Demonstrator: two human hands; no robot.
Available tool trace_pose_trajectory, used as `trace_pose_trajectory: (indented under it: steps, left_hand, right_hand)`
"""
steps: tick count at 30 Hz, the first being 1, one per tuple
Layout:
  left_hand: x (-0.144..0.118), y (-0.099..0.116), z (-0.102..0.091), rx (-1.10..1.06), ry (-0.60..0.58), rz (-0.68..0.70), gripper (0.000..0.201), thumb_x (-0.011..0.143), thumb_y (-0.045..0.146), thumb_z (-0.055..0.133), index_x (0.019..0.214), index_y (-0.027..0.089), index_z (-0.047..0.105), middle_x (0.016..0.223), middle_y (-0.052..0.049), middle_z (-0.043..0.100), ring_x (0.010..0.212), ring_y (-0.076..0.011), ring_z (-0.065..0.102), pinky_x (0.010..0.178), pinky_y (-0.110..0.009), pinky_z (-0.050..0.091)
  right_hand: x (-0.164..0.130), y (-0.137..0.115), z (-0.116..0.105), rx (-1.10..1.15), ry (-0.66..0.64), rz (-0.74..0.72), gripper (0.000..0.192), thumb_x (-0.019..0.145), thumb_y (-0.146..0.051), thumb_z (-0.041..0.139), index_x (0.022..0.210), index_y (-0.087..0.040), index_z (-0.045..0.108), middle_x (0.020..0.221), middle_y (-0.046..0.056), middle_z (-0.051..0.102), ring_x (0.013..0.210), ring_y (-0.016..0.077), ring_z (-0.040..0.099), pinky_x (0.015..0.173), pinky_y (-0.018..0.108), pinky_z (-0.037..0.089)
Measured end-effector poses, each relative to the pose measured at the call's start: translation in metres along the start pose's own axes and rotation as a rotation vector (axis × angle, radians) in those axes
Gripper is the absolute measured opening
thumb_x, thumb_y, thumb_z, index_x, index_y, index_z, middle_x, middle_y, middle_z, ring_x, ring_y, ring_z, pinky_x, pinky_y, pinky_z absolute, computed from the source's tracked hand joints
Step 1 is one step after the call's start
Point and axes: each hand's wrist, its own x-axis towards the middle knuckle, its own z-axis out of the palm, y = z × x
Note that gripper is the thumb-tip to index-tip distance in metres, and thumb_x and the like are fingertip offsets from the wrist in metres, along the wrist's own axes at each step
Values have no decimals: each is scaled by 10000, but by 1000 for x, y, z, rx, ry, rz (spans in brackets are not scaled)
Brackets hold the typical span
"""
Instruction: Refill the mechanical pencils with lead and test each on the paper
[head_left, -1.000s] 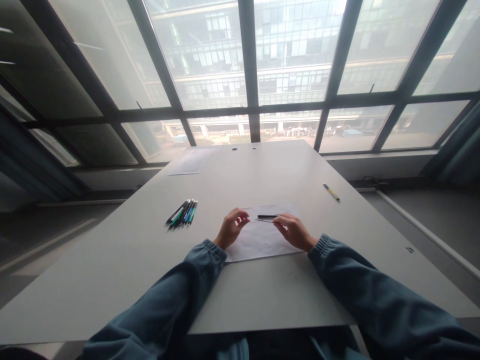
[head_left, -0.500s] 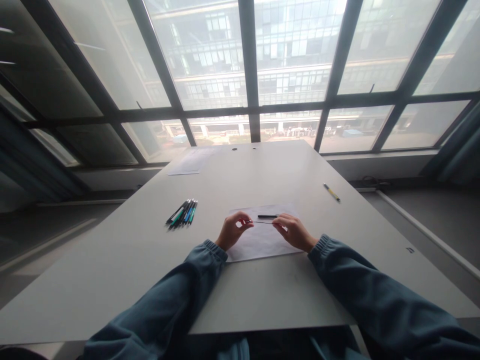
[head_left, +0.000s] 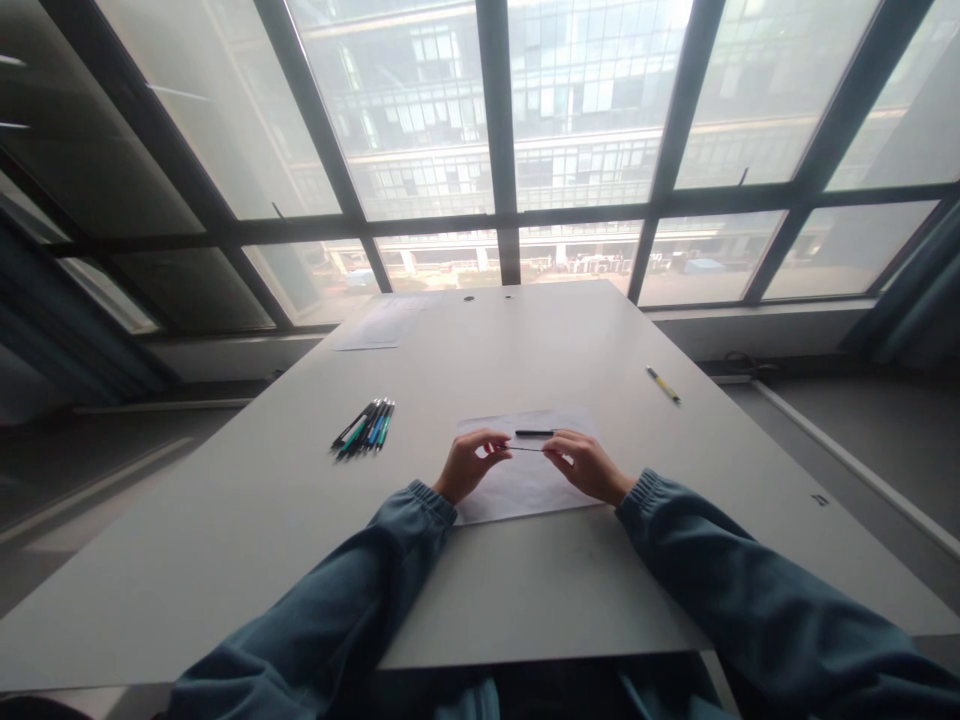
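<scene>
Near the center of the frame, a thin dark rod (head_left: pixel 526 449) runs nearly level between the two hands, above a white sheet of paper (head_left: pixel 525 490). The left hand (head_left: pixel 471 465) has thumb and fingers closed on the rod's left end, and the right hand (head_left: pixel 589 465) pinches its right end; the hands themselves are apart, with only the rod spanning the gap. Just above the rod in the frame, a black pen (head_left: pixel 534 433) lies across the paper, its right end close to the right hand's fingers (whether they touch it, I cannot tell).

Left of center, a bunch of pens (head_left: pixel 365 430) lies side by side on the white table (head_left: pixel 225 540), dark ones mixed with green and blue. Right of center, a yellow pen (head_left: pixel 663 384) lies slanted by itself near the table's right edge. Toward the upper left of the tabletop, more paper (head_left: pixel 379 322) lies flat near the far end. Blue sleeves (head_left: pixel 322 590) reach in from the bottom corners, and a dark-framed window (head_left: pixel 501 140) fills the top of the frame.
</scene>
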Motion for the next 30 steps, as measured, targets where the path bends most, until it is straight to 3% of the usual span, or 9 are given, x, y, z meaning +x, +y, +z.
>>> trace_pose_trajectory:
  steps: [18,30]
  left_hand:
    - [0,2,1,51,-23,-1,188,829,343,745,887,165,748,779,-62,735,659,-136,627,611,-243,523]
    - [0,0,2,76,-95,110,167,852,331,722,906,175,745,778,-56,722,699,-148,646,663,-269,515]
  right_hand:
    - [0,-1,-1,-8,4,11,182,971,-195,512,873,-197,664,788,48,644,740,167,578,714,284,456]
    - [2,-4,-1,-11,-1,-45,184,967,-181,500,852,-196,643,765,44,614,734,167,547,709,286,443]
